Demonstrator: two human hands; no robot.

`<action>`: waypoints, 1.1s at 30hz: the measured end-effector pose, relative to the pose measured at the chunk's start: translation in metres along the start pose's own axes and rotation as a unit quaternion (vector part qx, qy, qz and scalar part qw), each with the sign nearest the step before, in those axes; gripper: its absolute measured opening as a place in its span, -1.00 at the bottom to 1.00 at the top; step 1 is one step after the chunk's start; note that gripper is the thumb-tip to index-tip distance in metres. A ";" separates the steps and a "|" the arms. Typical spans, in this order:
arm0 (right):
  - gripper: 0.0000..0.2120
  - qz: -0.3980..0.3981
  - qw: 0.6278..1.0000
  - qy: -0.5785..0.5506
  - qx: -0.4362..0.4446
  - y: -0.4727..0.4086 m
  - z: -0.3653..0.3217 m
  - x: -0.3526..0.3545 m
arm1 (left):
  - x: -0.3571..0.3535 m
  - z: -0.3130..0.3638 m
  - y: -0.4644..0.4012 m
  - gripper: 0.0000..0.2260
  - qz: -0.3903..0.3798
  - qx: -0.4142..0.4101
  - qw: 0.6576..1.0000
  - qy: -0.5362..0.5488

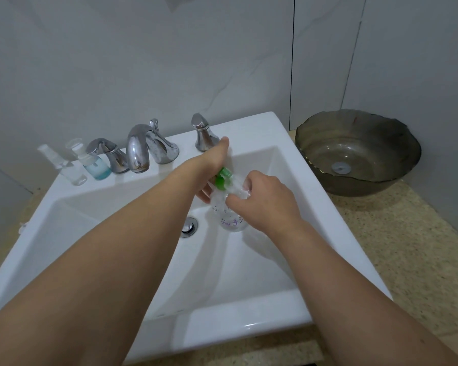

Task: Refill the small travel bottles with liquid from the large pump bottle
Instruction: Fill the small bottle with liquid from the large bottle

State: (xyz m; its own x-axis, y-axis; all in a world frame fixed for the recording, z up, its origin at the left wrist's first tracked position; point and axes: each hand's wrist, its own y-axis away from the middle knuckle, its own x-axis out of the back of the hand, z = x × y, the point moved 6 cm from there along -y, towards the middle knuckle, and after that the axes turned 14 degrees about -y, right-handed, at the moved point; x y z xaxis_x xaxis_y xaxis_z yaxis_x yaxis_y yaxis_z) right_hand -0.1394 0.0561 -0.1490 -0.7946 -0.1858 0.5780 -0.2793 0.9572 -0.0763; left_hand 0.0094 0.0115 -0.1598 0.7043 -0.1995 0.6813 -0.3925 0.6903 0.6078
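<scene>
At frame centre, our left hand and right hand grip the pump bottle, fingers curled around it, best kept upright over the sink.

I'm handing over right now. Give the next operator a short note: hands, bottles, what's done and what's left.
Left hand: holds the green pump head of the large clear bottle.
Right hand: grips that bottle's upper body, over the white sink.
Two small travel bottles stand on the sink ledge left of the faucet; one holds blue liquid, the other looks clear.
Done: cannot tell.
Left: fill and close the small bottles.
</scene>
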 end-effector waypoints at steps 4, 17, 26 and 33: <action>-0.69 0.018 1.000 0.001 0.012 0.000 -0.002 0.002 | 0.002 -0.001 0.000 -0.09 -0.061 0.000 0.998 0.002; -0.67 -0.025 0.999 0.004 -0.024 -0.001 0.006 -0.007 | -0.004 0.003 0.000 -0.56 0.076 -0.009 0.996 0.048; -0.66 -0.027 0.999 0.004 -0.026 -0.002 0.006 -0.007 | -0.004 0.004 0.004 -0.59 0.076 -0.019 0.996 0.044; -0.67 0.001 1.000 0.002 -0.009 -0.001 0.001 -0.002 | 0.000 0.003 0.005 -0.38 -0.011 -0.008 1.000 -0.017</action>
State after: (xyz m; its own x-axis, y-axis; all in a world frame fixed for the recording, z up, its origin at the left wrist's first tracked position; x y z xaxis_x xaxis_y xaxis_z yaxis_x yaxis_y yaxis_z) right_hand -0.1384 0.0549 -0.1510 -0.7936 -0.1830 0.5803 -0.2683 0.9612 -0.0638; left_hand 0.0057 0.0131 -0.1552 0.6922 -0.2373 0.6815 -0.3678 0.6966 0.6161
